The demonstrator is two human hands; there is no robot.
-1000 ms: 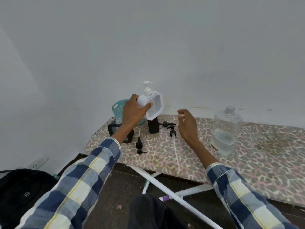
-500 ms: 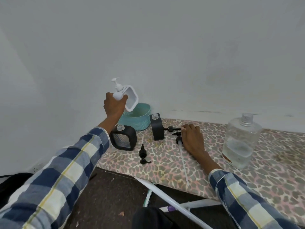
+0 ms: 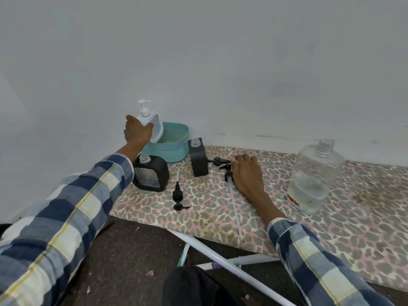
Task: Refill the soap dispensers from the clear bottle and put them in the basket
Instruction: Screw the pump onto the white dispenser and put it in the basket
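My left hand [image 3: 137, 131] grips a white soap dispenser [image 3: 152, 123] with its pump on, holding it upright over the left rim of the teal basket [image 3: 174, 149]. Two black dispensers stand open without pumps: one [image 3: 151, 174] in front of the basket, one [image 3: 198, 157] to its right. Three black pumps lie loose: one [image 3: 178, 196] in front, one [image 3: 218, 161] beside the right dispenser, and one [image 3: 228, 173] with a long tube under my right hand [image 3: 246, 173]. That hand rests flat on the table with fingertips at the pumps. The clear bottle [image 3: 314, 176], uncapped and part full, stands at the right.
The table [image 3: 287, 228] has a leopard-print cover and sits against a white wall. White metal legs [image 3: 223, 261] cross below its front edge, above a dark floor. My knee [image 3: 198, 286] shows at the bottom.
My left hand carried the white dispenser leftward to the basket and lowered it toward the rim. My right hand dropped onto the table at the loose pumps.
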